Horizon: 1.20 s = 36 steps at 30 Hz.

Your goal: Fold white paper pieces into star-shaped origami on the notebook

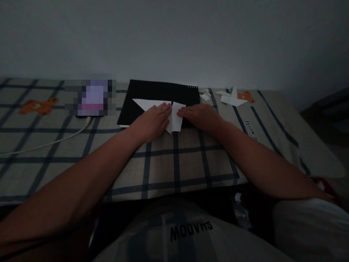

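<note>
We press the left hand (152,122) and right hand (200,115), both flat and unclenched, on the folded white paper (174,116) atop the black board (160,98), center frame; uneven pressure could skew its crease.

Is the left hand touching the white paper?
Touching. The head view shows the left hand lying flat on the white paper, fingers covering part of it.

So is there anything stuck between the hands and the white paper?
Nothing visible. The left hand and right hand both lie flat right on the white paper, which rests on the black board.
</note>
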{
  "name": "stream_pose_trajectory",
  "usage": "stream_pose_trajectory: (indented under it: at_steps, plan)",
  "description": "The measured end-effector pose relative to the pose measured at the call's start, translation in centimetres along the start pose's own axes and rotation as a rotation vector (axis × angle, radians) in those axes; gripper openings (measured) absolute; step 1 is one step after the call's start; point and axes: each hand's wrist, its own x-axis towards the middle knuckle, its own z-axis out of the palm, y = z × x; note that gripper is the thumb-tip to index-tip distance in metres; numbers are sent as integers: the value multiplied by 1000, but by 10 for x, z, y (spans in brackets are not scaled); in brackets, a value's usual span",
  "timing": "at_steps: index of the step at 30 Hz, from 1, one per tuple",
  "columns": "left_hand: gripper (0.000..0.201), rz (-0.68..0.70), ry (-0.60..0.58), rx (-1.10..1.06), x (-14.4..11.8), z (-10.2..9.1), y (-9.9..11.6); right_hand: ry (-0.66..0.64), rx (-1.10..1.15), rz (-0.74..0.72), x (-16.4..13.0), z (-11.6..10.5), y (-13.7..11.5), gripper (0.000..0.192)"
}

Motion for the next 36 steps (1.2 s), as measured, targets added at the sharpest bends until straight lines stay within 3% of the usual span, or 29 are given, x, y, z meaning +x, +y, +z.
stream_pose_trajectory:
  at_steps: [9, 16, 19, 24, 36]
  plan:
    - [66, -16, -3, 0, 0, 1, 1, -8, -59, 46, -5, -6, -3, 34]
    - [63, 7, 81, 9, -2, 4, 0, 95, 37, -116, -7, -3, 3, 37]
    - [61, 2, 112, 27, -1, 4, 1, 85, 44, -109, -8, 2, 7, 38]
    - [62, -13, 50, 26, -2, 3, 2, 49, 44, -78, -7, 5, 8, 42]
    - [65, -13, 12, 31, -3, 4, 2, -64, -65, -5, -3, -9, -4, 40]
